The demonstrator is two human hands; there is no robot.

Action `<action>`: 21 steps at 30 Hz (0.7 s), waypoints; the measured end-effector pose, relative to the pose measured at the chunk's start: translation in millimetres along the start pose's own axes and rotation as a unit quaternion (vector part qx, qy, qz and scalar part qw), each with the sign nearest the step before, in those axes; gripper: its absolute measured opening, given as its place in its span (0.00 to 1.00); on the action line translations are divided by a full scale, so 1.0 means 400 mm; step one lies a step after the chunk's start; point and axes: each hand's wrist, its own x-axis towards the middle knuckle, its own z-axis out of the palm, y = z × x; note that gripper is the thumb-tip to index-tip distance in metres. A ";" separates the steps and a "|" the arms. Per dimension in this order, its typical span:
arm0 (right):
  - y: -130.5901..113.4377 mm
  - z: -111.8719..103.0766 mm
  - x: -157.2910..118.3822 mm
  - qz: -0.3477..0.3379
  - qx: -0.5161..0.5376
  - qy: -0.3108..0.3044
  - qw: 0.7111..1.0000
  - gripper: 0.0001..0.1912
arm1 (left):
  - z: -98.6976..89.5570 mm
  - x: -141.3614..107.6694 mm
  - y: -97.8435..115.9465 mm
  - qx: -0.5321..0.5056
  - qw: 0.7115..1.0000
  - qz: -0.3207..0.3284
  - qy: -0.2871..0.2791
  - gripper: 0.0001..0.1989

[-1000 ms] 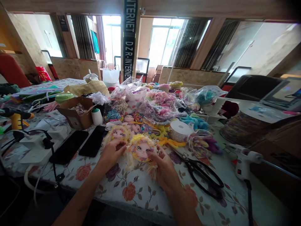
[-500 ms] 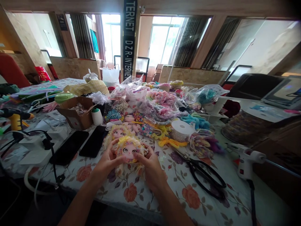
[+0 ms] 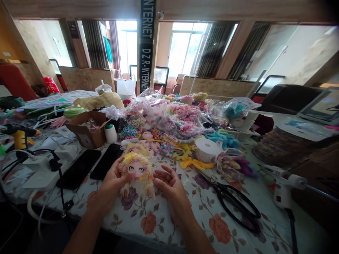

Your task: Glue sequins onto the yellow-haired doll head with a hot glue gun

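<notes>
A doll head (image 3: 136, 168) with big painted eyes, yellow and pastel fluffy hair and pale hanging strands is held above the flowered tablecloth. My left hand (image 3: 115, 181) grips its left side, thumb on the front near the cheek. To the right of the head, my right hand (image 3: 171, 185) is open with fingers apart, not gripping it. Another yellow-haired doll head (image 3: 136, 149) lies just behind, mostly covered by the held one. Several bare doll faces (image 3: 153, 146) rest beyond that.
Black-handled scissors (image 3: 235, 201) and a white glue gun (image 3: 283, 185) lie to the right. Two dark phones (image 3: 79, 168) and a white power strip (image 3: 42, 176) are at left. Behind stand a spool (image 3: 208, 147), a cardboard box (image 3: 91, 132) and bagged fluffy yarn (image 3: 182, 118).
My right hand has let go of the doll head and moved slightly right, fingers spreading. The head has shifted left in my left hand.
</notes>
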 end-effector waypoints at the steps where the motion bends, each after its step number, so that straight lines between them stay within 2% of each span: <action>1: 0.005 -0.007 0.001 -0.005 -0.001 0.003 1.000 0.30 | -0.006 0.009 0.002 0.016 1.000 0.003 0.011 0.44; 7: 0.030 -0.044 -0.010 -0.041 -0.029 0.011 0.999 0.28 | 0.010 0.060 0.004 0.070 0.997 0.012 0.028 0.44; 12: 0.030 -0.074 -0.041 -0.048 -0.055 -0.006 0.997 0.26 | 0.009 0.077 0.001 0.159 0.984 0.054 0.057 0.40; 16: 0.008 -0.084 -0.084 -0.062 -0.064 0.006 0.996 0.22 | -0.017 0.075 -0.018 0.235 0.962 0.106 0.086 0.38; 19: -0.027 -0.099 -0.112 -0.038 -0.113 -0.014 0.993 0.17 | -0.029 0.058 -0.028 0.304 0.939 0.107 0.121 0.38; 21: -0.055 -0.120 -0.119 -0.024 -0.146 -0.019 0.989 0.15 | -0.029 0.036 -0.024 0.344 0.920 0.132 0.135 0.36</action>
